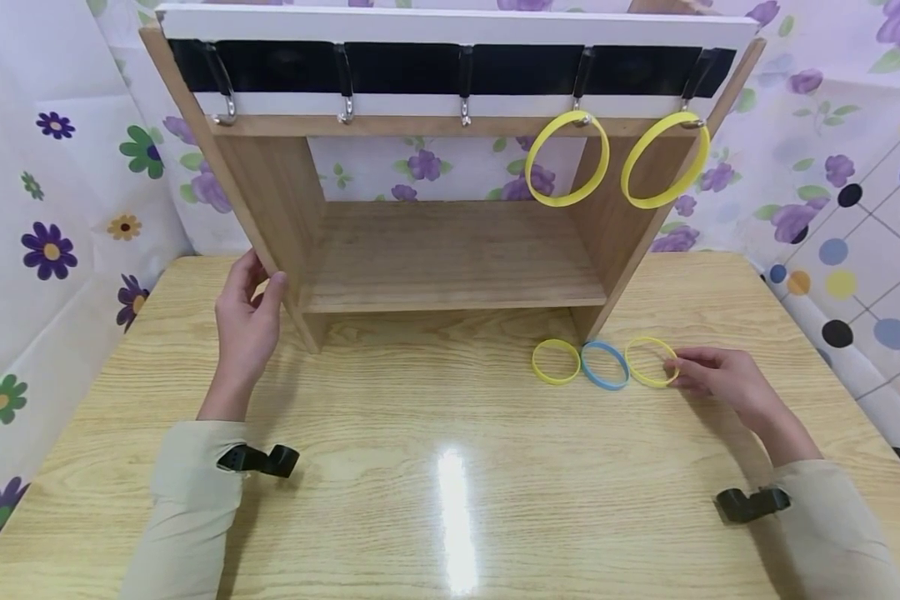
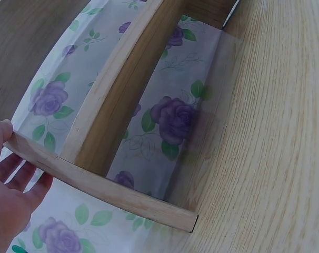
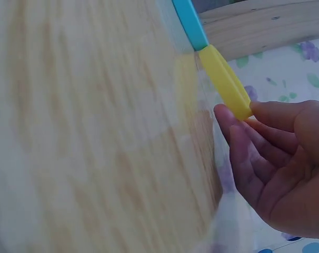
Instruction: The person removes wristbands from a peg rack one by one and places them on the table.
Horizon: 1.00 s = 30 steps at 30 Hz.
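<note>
One yellow ring (image 3: 226,83), pinched by the right hand (image 1: 723,383), lies left of that grip, blue ring (image 3: 191,23) just beyond; left hand (image 1: 249,322) clamps the side panel (image 1: 273,200)

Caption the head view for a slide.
Left hand grips the rack, right hand pinches a yellow ring beside a blue ring, and two hanging rings dangle from hooks.

Rings (image 3: 225,81) look smooth and plastic, hooks (image 1: 465,110) shiny metal, rack (image 1: 457,254) matt wood

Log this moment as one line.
left hand: grips wooden rack; right hand: pinches yellow ring right of blue ring; two rightmost hooks: yellow rings hung
</note>
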{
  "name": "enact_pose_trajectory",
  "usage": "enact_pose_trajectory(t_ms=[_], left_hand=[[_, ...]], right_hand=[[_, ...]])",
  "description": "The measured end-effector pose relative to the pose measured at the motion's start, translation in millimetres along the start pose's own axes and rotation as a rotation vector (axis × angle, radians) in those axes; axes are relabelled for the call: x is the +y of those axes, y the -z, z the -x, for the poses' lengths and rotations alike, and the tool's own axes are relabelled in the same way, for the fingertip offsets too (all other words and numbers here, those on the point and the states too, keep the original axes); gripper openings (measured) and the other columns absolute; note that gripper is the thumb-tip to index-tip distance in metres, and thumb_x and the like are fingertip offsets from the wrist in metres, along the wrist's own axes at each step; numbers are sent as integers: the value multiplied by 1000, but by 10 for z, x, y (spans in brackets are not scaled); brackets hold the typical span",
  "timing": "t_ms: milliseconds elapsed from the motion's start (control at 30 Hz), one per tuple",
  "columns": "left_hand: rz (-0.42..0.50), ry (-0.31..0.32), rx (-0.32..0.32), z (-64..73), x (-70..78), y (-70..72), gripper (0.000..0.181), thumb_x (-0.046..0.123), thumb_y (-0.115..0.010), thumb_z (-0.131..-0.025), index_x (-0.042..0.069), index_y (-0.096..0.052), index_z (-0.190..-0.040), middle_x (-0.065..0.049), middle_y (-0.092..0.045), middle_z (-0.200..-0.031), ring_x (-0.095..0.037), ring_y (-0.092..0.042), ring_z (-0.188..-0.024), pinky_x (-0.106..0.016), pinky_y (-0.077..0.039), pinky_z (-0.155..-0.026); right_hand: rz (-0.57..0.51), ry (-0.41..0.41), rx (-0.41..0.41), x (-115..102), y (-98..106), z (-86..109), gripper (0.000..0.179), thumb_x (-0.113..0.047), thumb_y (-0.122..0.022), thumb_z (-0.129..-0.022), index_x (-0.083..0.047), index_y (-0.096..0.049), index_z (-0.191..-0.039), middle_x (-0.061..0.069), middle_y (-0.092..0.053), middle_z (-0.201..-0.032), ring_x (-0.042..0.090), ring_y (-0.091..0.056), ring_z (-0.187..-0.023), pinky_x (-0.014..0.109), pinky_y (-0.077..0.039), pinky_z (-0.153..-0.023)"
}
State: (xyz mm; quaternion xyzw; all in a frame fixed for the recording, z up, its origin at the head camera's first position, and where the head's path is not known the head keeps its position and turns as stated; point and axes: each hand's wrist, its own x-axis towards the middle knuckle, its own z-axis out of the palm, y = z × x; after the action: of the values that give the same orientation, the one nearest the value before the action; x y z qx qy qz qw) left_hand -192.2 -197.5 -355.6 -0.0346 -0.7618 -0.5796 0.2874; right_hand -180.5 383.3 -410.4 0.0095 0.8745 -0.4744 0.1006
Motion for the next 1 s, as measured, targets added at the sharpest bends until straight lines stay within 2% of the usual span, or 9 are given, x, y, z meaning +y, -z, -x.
enact_pose_trajectory(t_ms=[133,400,700,833,1000], left_hand=[[6,8,4,2,-11,4,40,5,-54,-98,2,-50,-138,-8,-59,-119,-12,-54,-112,-24,-45,-87],[14,6,15,9,-15,23,40,3,-54,-98,1,-50,-137,-8,-59,-118,-12,-54,-111,-24,-45,-87],[10,14,5,16,5,17,40,3,-54,-98,0,-49,-137,-3,-58,-117,-10,-54,-111,-23,-45,-86],[3,10,1,12,13,12,40,2,-54,-98,0,-49,-137,-4,-57,-119,-10,-53,-112,-24,-45,-87],[-7,16,-6,4,18,14,41,2,-54,-97,2,-49,-139,-8,-58,-123,-12,-53,-113,-26,-45,-88]], right_hand=[[81,5,-8,-13,-6,-18,49,-24,-53,-101,16,-49,-130,19,-67,-112,4,-65,-82,23,-53,-71],[152,16,7,-28,-6,-41,46,-22,-55,-100,15,-52,-128,19,-68,-107,1,-61,-80,23,-52,-67],[198,20,14,-8,31,-32,48,-24,-56,-100,13,-51,-131,26,-64,-113,2,-63,-80,24,-53,-68],[207,41,15,-41,52,-19,51,-25,-56,-100,13,-49,-133,29,-61,-116,7,-64,-82,27,-54,-68],[295,96,44,-183,64,14,54,-31,-53,-100,10,-48,-135,30,-58,-122,26,-64,-91,30,-53,-70]])
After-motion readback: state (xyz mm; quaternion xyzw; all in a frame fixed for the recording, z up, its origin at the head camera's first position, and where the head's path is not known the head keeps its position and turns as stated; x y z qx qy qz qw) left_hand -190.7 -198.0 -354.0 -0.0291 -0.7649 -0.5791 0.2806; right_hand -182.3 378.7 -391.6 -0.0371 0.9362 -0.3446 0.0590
